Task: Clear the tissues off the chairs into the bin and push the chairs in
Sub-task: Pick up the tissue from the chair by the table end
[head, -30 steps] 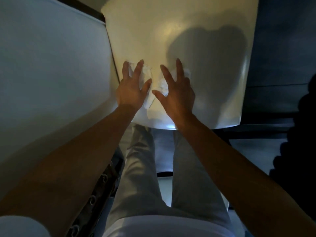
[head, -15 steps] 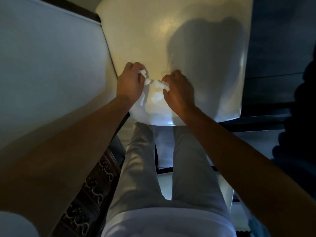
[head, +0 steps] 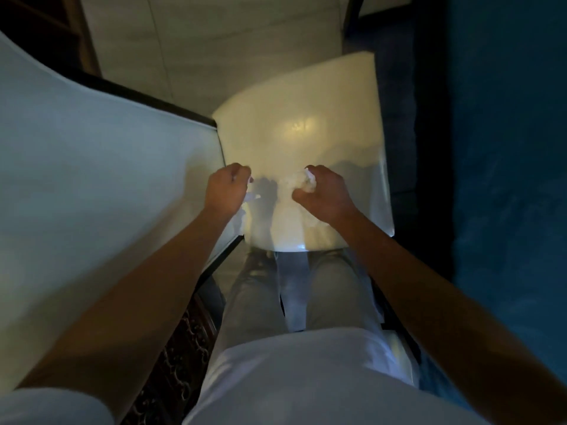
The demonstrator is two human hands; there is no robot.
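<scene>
A cream chair seat (head: 310,124) lies below me in dim light. My left hand (head: 227,188) is curled into a fist above the seat's left edge and grips a crumpled white tissue (head: 252,196), only scraps of which show at the fingers. My right hand (head: 325,191) is curled above the seat's front half and holds a second white tissue wad (head: 302,180) that bulges out by the thumb. Both fists hover a little above the seat. No bin is in view.
A large pale tabletop (head: 92,167) with a dark rim fills the left side, right against the chair. A dark blue wall or panel (head: 506,148) runs down the right. Pale floor tiles (head: 214,41) lie beyond the chair. My legs stand at the seat's front edge.
My flat hands closed on the tissues on the seat, then lifted them off it. The view has pulled back, and the seat under the hands is bare.
</scene>
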